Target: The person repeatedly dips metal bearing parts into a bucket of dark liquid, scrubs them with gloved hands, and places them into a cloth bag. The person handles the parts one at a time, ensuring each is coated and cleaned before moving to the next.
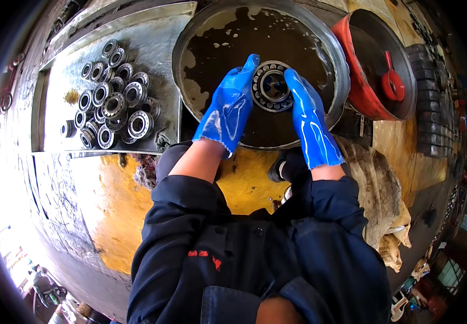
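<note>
1. The large bearing (271, 102) is between the two gloved hands, over the metal basin (340, 81) and nearer its near rim than its far one. Its face, with a ring of rollers showing, is turned up; whether its underside touches the dark liquid (298, 43) cannot be told.
2. The left hand (230, 102), in a blue glove, holds the bearing's left side, thumb along the rim; the fingers beneath are hidden.
3. The right hand (310, 116), gloved alike, holds the opposite side, its grip below also out of sight.
4. If the gloves are slick, the smooth outer ring could slip and drop into the basin, splashing liquid over its near rim. Uneven pressure from the hands could tip it.
5. Left of the basin, the metal tray (55, 65) bears a heap of smaller bearings (116, 112), toward its near edge; a knock there could roll one off.
6. Beyond the basin's right rim stands a red pan (348, 70), a red scoop (392, 86) inside.
</note>
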Motion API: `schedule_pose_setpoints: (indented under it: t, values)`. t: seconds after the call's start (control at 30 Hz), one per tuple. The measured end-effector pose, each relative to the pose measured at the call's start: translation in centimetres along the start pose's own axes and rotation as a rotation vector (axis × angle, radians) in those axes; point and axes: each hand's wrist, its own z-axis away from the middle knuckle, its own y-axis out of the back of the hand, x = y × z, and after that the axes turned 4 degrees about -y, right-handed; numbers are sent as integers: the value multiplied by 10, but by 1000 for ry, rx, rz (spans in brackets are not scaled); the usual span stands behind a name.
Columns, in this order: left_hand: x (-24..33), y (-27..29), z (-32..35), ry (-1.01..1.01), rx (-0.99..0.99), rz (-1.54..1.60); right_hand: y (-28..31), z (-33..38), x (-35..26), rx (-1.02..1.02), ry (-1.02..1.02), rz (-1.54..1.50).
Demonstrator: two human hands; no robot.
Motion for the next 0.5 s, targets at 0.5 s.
schedule_pose_setpoints:
  t: [0.5]
  values:
    - [-38, 8, -47, -365, -400, 100, 9, -13, -2, 25, -52, -118]
